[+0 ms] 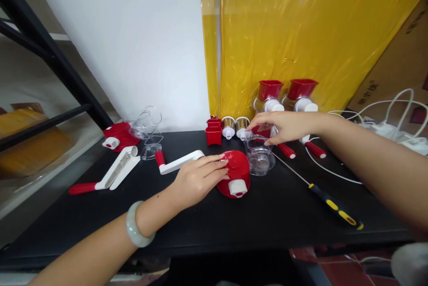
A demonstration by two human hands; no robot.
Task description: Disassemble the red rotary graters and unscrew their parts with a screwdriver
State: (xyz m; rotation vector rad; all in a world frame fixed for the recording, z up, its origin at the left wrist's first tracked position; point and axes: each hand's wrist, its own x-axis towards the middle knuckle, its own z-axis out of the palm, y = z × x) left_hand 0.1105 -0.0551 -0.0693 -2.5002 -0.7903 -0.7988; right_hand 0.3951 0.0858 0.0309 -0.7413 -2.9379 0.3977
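My left hand (200, 178) lies over a round red plastic base (238, 166), its fingers stretched out flat across the top. A white knob (237, 188) sits on the front of this base. Just right of it, a clear plastic grater housing (261, 161) stands on the table. My right hand (279, 126) reaches in from the right, thumb and fingers closed around the housing's upper part; the exact contact is partly hidden. Behind my hands are two drum graters (228, 127) with white ends and red hoppers (213, 135). A white crank handle (180, 162) with a red grip lies left of the base.
At the left are another red base (121, 136), clear housing (147, 125) and white crank handles (117, 167). Two assembled graters (302, 94) stand at the back right. A long screwdriver (334, 205) lies at the right front, near white cables (337, 174). A black shelf frame (50, 49) borders the left.
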